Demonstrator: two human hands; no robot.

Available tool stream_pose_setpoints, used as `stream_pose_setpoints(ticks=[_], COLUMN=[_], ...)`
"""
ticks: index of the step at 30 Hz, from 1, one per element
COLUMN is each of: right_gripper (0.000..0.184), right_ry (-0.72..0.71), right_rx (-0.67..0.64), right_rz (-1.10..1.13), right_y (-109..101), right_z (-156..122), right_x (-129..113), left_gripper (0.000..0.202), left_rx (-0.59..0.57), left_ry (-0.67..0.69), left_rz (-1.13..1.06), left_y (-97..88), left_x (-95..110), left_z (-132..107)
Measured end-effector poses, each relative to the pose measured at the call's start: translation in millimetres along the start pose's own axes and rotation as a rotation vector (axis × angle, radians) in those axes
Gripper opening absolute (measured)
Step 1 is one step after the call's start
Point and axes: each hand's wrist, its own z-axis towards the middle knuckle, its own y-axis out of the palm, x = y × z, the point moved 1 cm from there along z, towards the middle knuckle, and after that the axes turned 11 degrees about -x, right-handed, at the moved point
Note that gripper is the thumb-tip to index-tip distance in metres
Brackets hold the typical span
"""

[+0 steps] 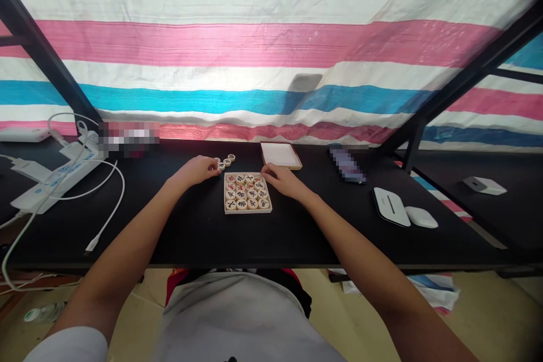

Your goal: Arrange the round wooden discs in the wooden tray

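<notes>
A shallow white box of round xiangqi pieces lies on the black desk in front of me, its pieces in rows with red and black characters. Several loose xiangqi pieces lie just beyond its far left corner. My left hand is at these loose pieces, its fingers closed around the edge of one that they partly cover. At the box's far right corner is my right hand, thumb and fingers closed on the rim. Behind it lies the box lid, white inside.
A white power strip with cables stands at the left, and a white cable end lies near the front edge. To the right are a phone, a white flat device and a white rounded case. Striped sheeting hangs behind.
</notes>
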Motion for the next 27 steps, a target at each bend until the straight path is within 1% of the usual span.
stream_pose_setpoints(ticks=[3,6,9,11,13,16,18,24,27], right_gripper=[0.021,0.024,0.027,0.027,0.027,0.027,0.027,0.026,0.026], right_ry=[0.0,-0.033,-0.082,-0.088,-0.086,-0.082,-0.08,-0.067,-0.065], right_rx=[-0.002,-0.051,-0.103,-0.102,-0.093,-0.089,-0.088,-0.085,-0.08], right_rz=[-0.007,0.0,0.004,-0.005,-0.016,-0.03,-0.031,-0.014,-0.02], right_y=[-1,-3,-4,-4,-4,-3,-2,-2,-2], right_z=[0,-2,-3,-3,-3,-3,-2,-1,-1], right_x=[0,0,-1,-2,-2,-1,0,0,0], left_gripper=[0.031,0.031,0.032,0.034,0.036,0.041,0.041,0.032,0.027], left_rx=[0.031,0.045,0.111,0.155,0.145,0.086,0.079,0.131,0.156], left_ry=[0.006,0.048,0.07,0.111,0.186,0.267,0.27,0.269,0.274], left_rz=[-0.024,0.009,0.039,0.023,0.004,0.032,0.055,0.025,0.021], left_y=[5.2,9.0,9.1,8.2,8.3,10.7,13.0,23.2,22.3], left_x=[2,9,20,29,40,50,52,52,56], left_z=[3,2,-2,-5,-6,-6,-4,4,4])
